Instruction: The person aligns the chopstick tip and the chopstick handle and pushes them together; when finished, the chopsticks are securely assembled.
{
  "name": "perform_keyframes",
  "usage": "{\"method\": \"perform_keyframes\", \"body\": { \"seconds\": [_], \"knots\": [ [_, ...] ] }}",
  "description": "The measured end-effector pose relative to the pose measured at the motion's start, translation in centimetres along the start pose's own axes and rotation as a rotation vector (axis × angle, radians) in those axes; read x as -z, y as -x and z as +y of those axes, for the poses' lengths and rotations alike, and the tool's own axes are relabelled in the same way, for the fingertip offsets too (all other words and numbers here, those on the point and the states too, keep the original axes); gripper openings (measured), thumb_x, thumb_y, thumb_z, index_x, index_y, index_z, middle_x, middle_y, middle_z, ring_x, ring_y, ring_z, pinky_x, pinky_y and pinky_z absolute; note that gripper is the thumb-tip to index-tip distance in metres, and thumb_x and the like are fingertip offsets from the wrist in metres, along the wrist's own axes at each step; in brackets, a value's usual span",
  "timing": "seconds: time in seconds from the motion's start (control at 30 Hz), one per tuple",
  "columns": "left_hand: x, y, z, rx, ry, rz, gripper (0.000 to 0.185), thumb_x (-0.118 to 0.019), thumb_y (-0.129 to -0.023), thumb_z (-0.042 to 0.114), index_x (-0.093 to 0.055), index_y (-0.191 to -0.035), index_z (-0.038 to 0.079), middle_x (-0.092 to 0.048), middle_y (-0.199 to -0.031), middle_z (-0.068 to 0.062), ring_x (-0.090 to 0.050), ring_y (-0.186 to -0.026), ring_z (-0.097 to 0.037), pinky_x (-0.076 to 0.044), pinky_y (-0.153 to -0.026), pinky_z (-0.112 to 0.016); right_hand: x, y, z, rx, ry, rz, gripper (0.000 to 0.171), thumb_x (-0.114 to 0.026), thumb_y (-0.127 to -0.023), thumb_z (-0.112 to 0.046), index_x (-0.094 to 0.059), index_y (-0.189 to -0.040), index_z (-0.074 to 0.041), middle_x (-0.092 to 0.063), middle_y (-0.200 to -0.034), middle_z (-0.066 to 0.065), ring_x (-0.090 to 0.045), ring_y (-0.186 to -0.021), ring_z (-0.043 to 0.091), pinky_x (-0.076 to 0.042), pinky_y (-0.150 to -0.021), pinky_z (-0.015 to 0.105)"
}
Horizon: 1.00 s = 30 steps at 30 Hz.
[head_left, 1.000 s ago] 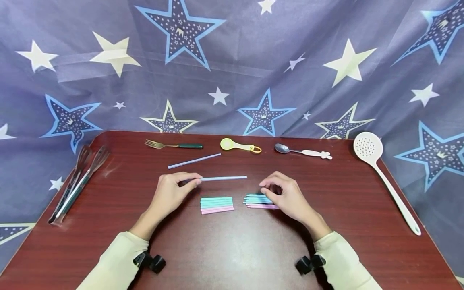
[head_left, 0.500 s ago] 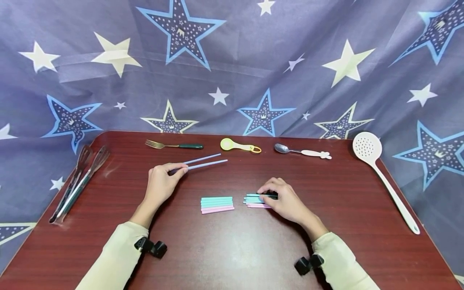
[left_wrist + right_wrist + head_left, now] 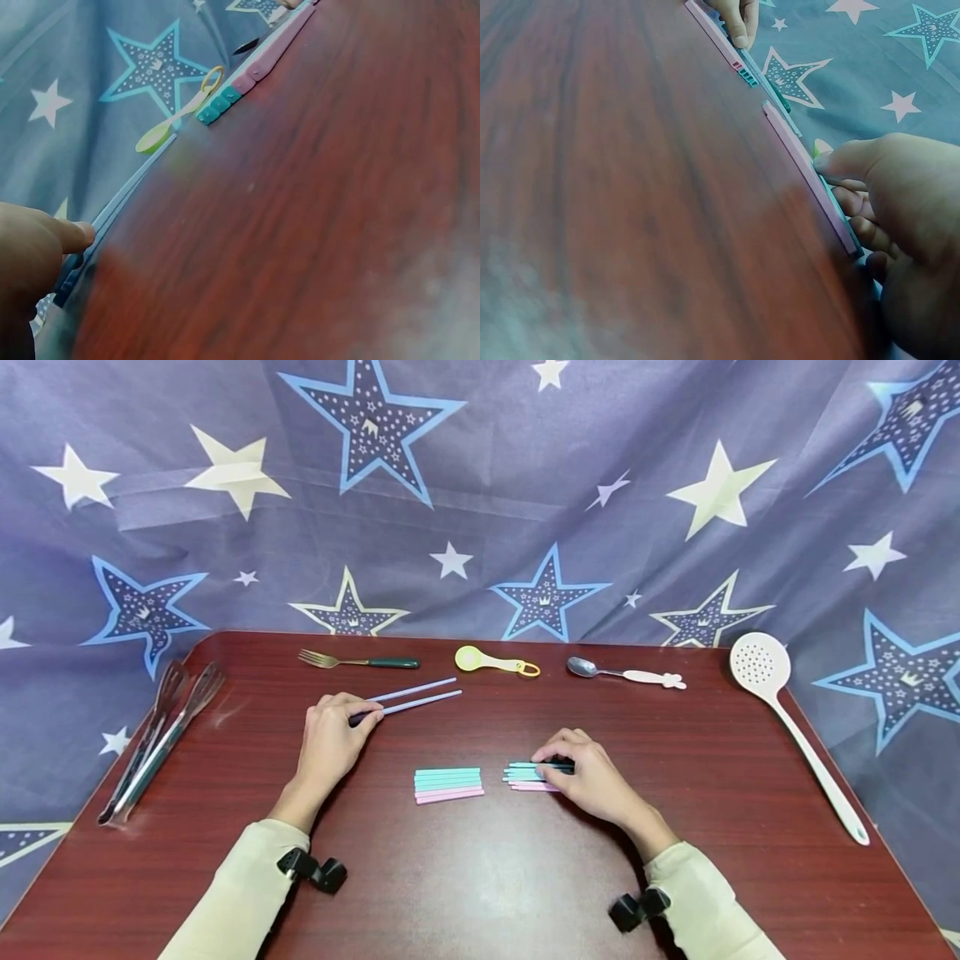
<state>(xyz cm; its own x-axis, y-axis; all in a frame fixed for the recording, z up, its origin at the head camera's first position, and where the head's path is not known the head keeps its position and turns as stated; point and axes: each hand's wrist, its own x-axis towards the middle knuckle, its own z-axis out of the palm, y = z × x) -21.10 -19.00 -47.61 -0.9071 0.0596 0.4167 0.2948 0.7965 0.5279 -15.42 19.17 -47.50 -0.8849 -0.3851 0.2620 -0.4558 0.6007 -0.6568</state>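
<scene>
Two long lavender straws [image 3: 416,695] lie side by side at the back of the red-brown table [image 3: 480,877]. My left hand [image 3: 366,712] pinches the near straw's left end; in the left wrist view a fingertip [image 3: 81,234] lies on the straws [image 3: 124,206]. Two short stacks of teal and pink straw pieces lie in the middle. The left stack [image 3: 448,783] lies free. My right hand [image 3: 547,764] grips the right stack [image 3: 525,774], its thumb on the pink piece [image 3: 810,180] and its fingers curled behind.
Along the back edge lie a fork [image 3: 356,661], a yellow measuring spoon [image 3: 491,662] and a metal spoon [image 3: 626,673]. A white slotted ladle [image 3: 795,718] lies at the right edge and tongs [image 3: 157,739] at the left. Star-print fabric hangs behind.
My left hand carried one long straw from the table's middle back and to the left, setting it beside the other long straw. My right hand settled onto the right stack.
</scene>
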Motion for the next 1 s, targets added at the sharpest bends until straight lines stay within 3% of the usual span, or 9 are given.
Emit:
{"method": "perform_keyframes", "body": {
  "seconds": [0.33, 0.7, 0.9, 1.0],
  "knots": [
    [-0.5, -0.3, -0.6, -0.033, -0.025, 0.013, 0.009, -0.083, -0.086, 0.015, -0.084, -0.095, 0.010, -0.076, -0.095, -0.010, -0.061, -0.093, -0.033, -0.036, -0.077, -0.047, 0.0, 0.2, 0.0, -0.004, 0.006, 0.014, 0.017, -0.079, -0.086, -0.006, -0.080, -0.101, -0.015, -0.071, -0.097, -0.005, -0.059, -0.096, 0.015, -0.048, -0.082, 0.031],
    [-0.7, -0.5, -0.9, -0.021, -0.020, 0.035, 0.012, -0.084, -0.086, 0.015, -0.083, -0.096, 0.010, -0.076, -0.096, -0.011, -0.061, -0.095, -0.034, -0.038, -0.079, -0.048, -0.2, 0.1, 0.0, 0.008, 0.008, 0.018, 0.017, -0.079, -0.085, -0.006, -0.080, -0.101, -0.015, -0.071, -0.097, -0.004, -0.059, -0.096, 0.015, -0.048, -0.082, 0.032],
    [-0.6, 0.0, 0.6, 0.011, 0.110, 0.077, 0.016, -0.086, -0.084, 0.016, -0.083, -0.099, 0.011, -0.076, -0.098, -0.011, -0.061, -0.094, -0.033, -0.041, -0.085, -0.049, -0.2, 0.1, 0.1, 0.000, 0.016, 0.011, 0.015, -0.079, -0.086, -0.008, -0.080, -0.100, -0.015, -0.071, -0.098, -0.005, -0.059, -0.097, 0.014, -0.049, -0.083, 0.031],
    [-0.8, 0.5, 2.1, 0.007, 0.185, 0.031, 0.015, -0.086, -0.085, 0.019, -0.084, -0.099, 0.014, -0.079, -0.099, -0.005, -0.067, -0.099, -0.028, -0.046, -0.088, -0.043, -0.1, 0.0, 0.1, -0.003, 0.020, 0.011, 0.015, -0.079, -0.087, -0.009, -0.080, -0.101, -0.016, -0.070, -0.098, -0.005, -0.058, -0.097, 0.013, -0.049, -0.082, 0.031]
  ]
}}
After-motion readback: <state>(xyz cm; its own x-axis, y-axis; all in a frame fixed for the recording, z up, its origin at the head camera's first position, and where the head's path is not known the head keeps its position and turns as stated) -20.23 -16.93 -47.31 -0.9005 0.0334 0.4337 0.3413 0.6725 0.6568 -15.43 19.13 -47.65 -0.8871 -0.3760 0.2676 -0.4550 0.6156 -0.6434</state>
